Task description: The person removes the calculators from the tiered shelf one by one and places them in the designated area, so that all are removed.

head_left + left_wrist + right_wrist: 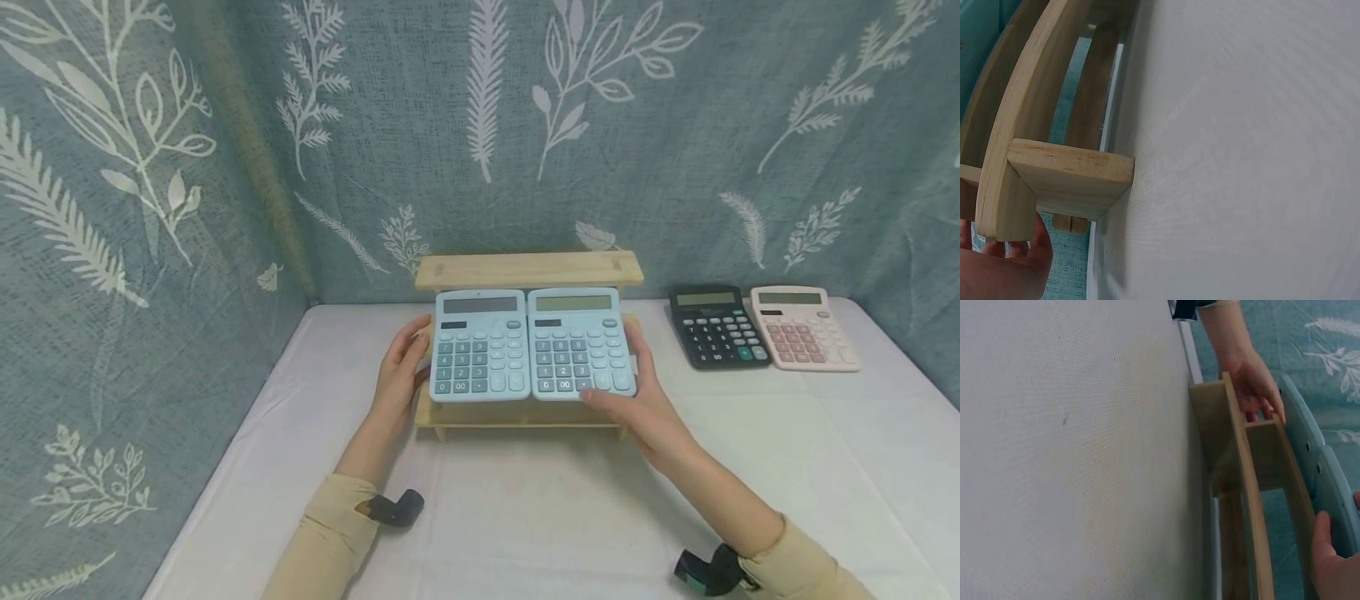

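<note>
Two light blue calculators stand side by side, leaning back on a small two-level wooden rack [517, 414]: the left calculator [478, 333] and the right calculator [581, 329]. My left hand [397, 367] holds the rack's left end; in the left wrist view its fingers [1040, 240] curl behind the wooden end. Across the rack, my right hand [648, 412] grips the right calculator at its lower right corner. The thumb lies over the bottom keys and a finger runs along the right edge. From the right wrist view, both calculators' backs [1329, 481] face the rack's upper edge.
At the right back of the white table [525, 517] lie a black calculator [718, 327] and a pink-and-white calculator [804, 327], close together. A patterned blue-green curtain [420, 150] hangs behind and on the left. Dark wrist cameras [397, 508] sit at both cuffs.
</note>
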Demonstrator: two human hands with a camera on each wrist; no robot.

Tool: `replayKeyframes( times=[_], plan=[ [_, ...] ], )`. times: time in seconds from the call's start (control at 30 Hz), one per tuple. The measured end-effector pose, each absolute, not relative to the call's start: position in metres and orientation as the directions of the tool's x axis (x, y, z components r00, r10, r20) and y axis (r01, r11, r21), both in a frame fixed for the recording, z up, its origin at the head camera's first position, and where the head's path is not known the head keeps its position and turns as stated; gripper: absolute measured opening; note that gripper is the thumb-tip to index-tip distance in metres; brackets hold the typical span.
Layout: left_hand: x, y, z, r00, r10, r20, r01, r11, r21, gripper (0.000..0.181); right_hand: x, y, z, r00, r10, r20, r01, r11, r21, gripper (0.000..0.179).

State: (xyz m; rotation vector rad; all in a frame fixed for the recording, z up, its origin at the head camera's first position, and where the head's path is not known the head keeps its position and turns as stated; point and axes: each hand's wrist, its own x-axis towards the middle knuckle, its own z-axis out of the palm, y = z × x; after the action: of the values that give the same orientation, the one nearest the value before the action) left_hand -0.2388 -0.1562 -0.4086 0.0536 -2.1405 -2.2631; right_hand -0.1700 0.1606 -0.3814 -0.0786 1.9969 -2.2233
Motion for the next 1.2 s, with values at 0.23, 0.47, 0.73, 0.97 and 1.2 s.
replayKeyframes(
  times=[0.23,0.47,0.73,0.97,1.2],
  plan=[
    [-0.2390,-0.1560,-0.4089,-0.999,-0.049,-0.009,-0.006,-0.054,0.999,0.046,-0.1714,0.1612,-0.3834,-0.983,-0.177,-0.044,0.078,-0.190,-0.979,0.109],
    [-0.2392,-0.1569,-0.4087,-0.999,-0.044,-0.010,-0.008,-0.042,0.999,0.046,-0.1710,0.1616,-0.3825,-0.981,-0.189,-0.041,0.086,-0.236,-0.968,0.108],
    [-0.2379,-0.1562,-0.4081,-0.998,-0.054,-0.024,-0.022,-0.039,0.999,0.045,-0.1701,0.1616,-0.3825,-0.981,-0.188,-0.043,0.090,-0.245,-0.965,0.108],
    [-0.2371,-0.1555,-0.4067,-0.999,-0.049,-0.015,-0.013,-0.037,0.999,0.045,-0.1697,0.1630,-0.3826,-0.980,-0.192,-0.046,0.095,-0.252,-0.963,0.107],
    [-0.2377,-0.1557,-0.4061,-0.998,-0.054,-0.024,-0.022,-0.034,0.999,0.045,-0.1668,0.1660,-0.3821,-0.977,-0.205,-0.054,0.110,-0.272,-0.956,0.107]
  ],
)
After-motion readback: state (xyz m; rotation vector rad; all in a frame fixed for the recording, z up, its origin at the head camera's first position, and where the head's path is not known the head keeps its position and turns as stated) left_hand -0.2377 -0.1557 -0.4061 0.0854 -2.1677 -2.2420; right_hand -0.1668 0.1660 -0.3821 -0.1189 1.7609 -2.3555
